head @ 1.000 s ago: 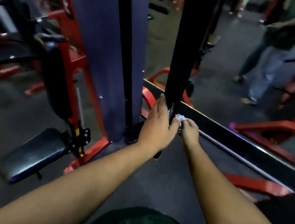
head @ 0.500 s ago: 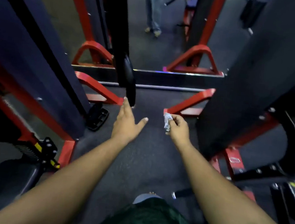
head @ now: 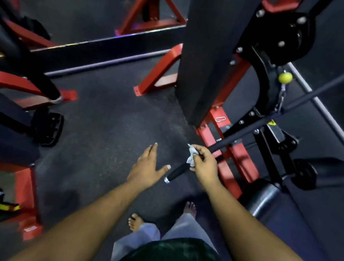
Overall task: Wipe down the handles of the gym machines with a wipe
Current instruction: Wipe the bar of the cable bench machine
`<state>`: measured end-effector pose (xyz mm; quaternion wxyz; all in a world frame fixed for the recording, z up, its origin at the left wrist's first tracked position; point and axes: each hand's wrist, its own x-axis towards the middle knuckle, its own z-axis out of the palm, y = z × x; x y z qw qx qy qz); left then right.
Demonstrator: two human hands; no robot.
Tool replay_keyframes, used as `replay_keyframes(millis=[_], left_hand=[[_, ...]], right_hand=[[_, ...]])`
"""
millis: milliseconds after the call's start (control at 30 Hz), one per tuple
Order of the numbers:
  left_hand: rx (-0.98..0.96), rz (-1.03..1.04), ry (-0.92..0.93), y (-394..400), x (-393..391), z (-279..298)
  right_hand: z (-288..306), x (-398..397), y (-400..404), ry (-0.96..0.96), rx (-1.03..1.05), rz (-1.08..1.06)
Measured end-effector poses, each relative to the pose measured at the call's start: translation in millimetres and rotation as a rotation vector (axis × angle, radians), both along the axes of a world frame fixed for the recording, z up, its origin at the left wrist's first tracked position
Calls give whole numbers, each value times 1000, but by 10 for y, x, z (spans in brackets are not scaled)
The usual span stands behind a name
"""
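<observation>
A long black pull bar [head: 253, 127] hangs by a chain from the red and black cable machine [head: 231, 98] on the right. Its near end has a black rubber grip [head: 178, 171] with a silver cap. My right hand [head: 204, 167] pinches a small crumpled white wipe [head: 191, 157] and holds it against the bar just above the grip. My left hand [head: 148, 166] hovers open with spread fingers just left of the grip's end, not touching it.
A black upright column [head: 207, 48] stands ahead. Red frame feet [head: 158, 72] lie on the dark rubber floor. A second machine with a black foot pedal [head: 48, 128] is on the left, a padded seat [head: 266, 198] on the right. My bare feet [head: 136, 221] are below.
My view has swung right, from the left machine to the cable machine. My right hand with the wipe has reached the pull bar; my left hand has left the earlier black handle and stays open.
</observation>
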<state>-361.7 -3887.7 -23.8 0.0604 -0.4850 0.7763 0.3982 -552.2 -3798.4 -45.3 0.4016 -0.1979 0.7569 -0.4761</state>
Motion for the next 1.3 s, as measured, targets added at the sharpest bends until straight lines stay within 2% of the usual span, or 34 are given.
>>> replay_keyframes(millis=[333,433,600,733,833,933,1033,1167,1233,1300], left_hand=[[56,-301,-119,141,-1357,-507],[47,-334,-110,131,-1813,-648],[5,-367,-119,50,-2431,-1018],[4,-346,-143,-74,-2586,-1436],[92,-307,-172,-141,-2493,-1742],[197,-252,-98,-165,-2353,-1937],[190,-249,-47,-187,-2287,-1959],[206,-340,-82,-190,-2222,-1847],[217,-327,-54,-172,-2170,-1754],[266,-260,-3,-142,-2122,-1650]], right_hand=[[-491,-1486,496,214,89,-233],[-507,-1991,395,404,163,-213],[-553,-2773,145,721,150,-46],[-680,-3249,14,982,247,-23],[-864,-3409,12,1126,318,-40],[-1066,-3246,13,1049,263,-24],[-1155,-2846,5,922,163,-17],[-1115,-2374,43,823,73,164],[-1010,-2376,74,850,40,274],[-856,-2595,53,939,62,225]])
